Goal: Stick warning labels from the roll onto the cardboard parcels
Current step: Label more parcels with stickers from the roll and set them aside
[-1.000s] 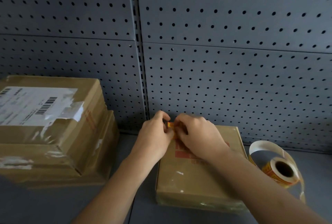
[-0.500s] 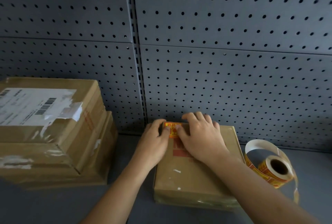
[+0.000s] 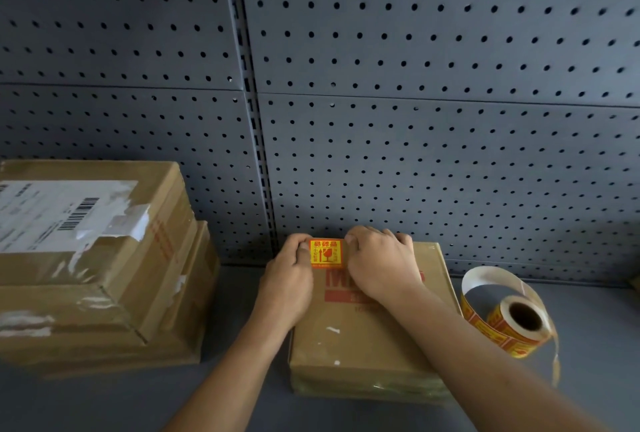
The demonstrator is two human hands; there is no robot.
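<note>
The label (image 3: 325,253) is showing red print on orange-yellow. The brown parcel (image 3: 367,338) is bearing red lettering.

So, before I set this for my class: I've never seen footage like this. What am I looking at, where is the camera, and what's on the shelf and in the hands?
There is no machine here, only a person's two bare hands, filmed by one wide-angle camera worn on the head, looking forward and down. The left hand and right hand touch either side of an orange warning label lying flat on a cardboard parcel, apparently pressing it down. Nothing is lifted. The label roll lies right of the parcel. A stack of larger parcels stands on the left. All sit on a grey shelf.
</note>
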